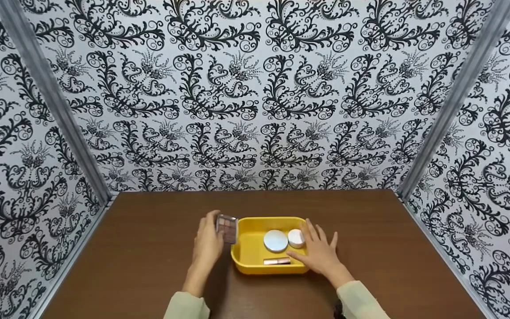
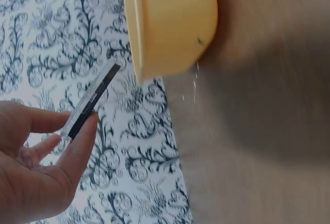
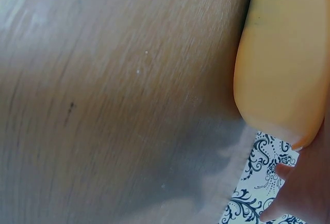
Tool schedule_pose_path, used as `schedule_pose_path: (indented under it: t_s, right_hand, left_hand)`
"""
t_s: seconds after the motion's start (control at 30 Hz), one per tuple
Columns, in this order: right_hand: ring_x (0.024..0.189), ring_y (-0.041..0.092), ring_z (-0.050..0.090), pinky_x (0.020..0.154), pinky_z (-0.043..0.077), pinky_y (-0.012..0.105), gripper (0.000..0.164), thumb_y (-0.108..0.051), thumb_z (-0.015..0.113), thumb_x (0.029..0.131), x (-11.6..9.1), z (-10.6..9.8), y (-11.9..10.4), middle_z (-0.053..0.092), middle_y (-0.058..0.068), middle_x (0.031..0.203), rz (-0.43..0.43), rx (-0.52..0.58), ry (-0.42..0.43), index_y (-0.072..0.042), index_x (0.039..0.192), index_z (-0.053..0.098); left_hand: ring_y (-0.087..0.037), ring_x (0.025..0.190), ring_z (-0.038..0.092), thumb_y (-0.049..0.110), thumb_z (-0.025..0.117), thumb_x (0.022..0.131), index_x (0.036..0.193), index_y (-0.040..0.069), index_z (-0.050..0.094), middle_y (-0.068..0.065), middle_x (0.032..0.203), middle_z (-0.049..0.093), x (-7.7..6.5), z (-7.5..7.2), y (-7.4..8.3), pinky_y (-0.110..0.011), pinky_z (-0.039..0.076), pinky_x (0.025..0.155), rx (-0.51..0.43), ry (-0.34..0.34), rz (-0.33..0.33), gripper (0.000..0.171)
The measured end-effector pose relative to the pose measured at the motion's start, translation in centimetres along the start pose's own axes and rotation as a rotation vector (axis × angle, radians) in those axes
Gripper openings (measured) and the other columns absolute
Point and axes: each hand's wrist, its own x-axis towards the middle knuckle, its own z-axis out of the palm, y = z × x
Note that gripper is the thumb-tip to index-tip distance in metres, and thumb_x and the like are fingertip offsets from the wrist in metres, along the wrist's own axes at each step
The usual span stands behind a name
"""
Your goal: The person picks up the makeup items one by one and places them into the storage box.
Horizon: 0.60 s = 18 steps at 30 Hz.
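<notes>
My left hand [image 1: 206,246] pinches an eyeshadow palette [image 1: 227,229] between thumb and fingers, beside the left rim of a yellow tray [image 1: 248,270]. In the left wrist view the palette [image 2: 92,101] appears edge-on, thin and dark with a clear side. My right hand [image 1: 321,254] is spread over the tray's right end, its thumb reaching over the inside. Within the tray lie a round silvery compact [image 1: 276,241], a smaller white round jar [image 1: 295,238] close to the right fingers, and a lipstick-like tube [image 1: 276,261] near the front wall.
The tray stands on a brown wooden table [image 1: 157,248]. Walls with black-and-white scroll patterns [image 1: 255,97] rise behind the table and along both sides, with grey strips [image 1: 56,102] at the corners.
</notes>
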Motion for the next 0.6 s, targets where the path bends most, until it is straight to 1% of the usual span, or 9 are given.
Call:
schedule_pose_path:
  t_s: [0.1,0.23,0.33,0.47,0.53,0.6]
  right_hand:
    - [0.149,0.044,0.025,0.112,-0.004,0.079,0.1,-0.072,0.059,0.083,0.0,-0.1,-0.1,0.019,0.01,0.167,-0.002,0.009,0.01,-0.016,0.159,0.025]
    - [0.149,0.044,0.025,0.111,-0.005,0.079,0.101,-0.072,0.059,0.083,0.0,0.0,0.0,0.02,0.01,0.167,-0.002,0.011,0.016,-0.015,0.159,0.025]
    - [0.149,0.044,0.025,0.111,-0.005,0.079,0.1,-0.073,0.059,0.083,-0.1,0.1,0.1,0.019,0.01,0.167,0.0,0.005,0.017,-0.015,0.159,0.025]
    - [0.148,0.045,0.026,0.111,-0.005,0.08,0.099,-0.071,0.061,0.083,-0.2,0.2,0.0,0.021,0.011,0.166,-0.011,0.014,0.035,-0.014,0.158,0.028]
    - [0.147,0.046,0.028,0.111,-0.004,0.08,0.1,-0.071,0.061,0.083,-0.2,0.3,0.0,0.023,0.012,0.166,-0.02,0.021,0.047,-0.013,0.157,0.029]
    - [0.147,0.046,0.028,0.11,-0.004,0.08,0.101,-0.072,0.06,0.082,-0.2,0.2,0.0,0.024,0.013,0.165,-0.028,0.019,0.052,-0.012,0.157,0.029]
  left_hand:
    - [-0.043,0.103,0.064,-0.004,0.065,0.088,0.131,0.011,0.054,-0.021,0.122,0.059,0.0,1.2,1.0,-0.058,0.055,0.086,-0.003,-0.035,0.01,0.047]
    - [-0.043,0.094,0.065,-0.005,0.066,0.086,0.129,0.011,0.056,-0.021,0.119,0.057,-0.1,3.1,2.1,-0.056,0.057,0.081,0.033,-0.078,0.016,0.047]
    - [-0.045,0.091,0.066,-0.008,0.064,0.085,0.13,0.009,0.056,-0.023,0.123,0.055,-0.3,4.4,2.6,-0.055,0.057,0.08,0.067,-0.114,0.005,0.049]
    - [-0.05,0.093,0.065,-0.009,0.061,0.086,0.133,0.006,0.056,-0.029,0.133,0.051,-0.5,6.0,2.8,-0.057,0.056,0.082,0.121,-0.159,-0.023,0.049]
    - [-0.051,0.093,0.065,-0.008,0.063,0.086,0.132,0.006,0.057,-0.029,0.134,0.051,-0.6,6.6,2.8,-0.057,0.056,0.082,0.154,-0.171,-0.03,0.049]
    - [-0.049,0.087,0.065,-0.008,0.067,0.083,0.131,0.005,0.057,-0.028,0.13,0.053,-0.7,7.2,2.7,-0.055,0.056,0.077,0.189,-0.173,-0.022,0.05]
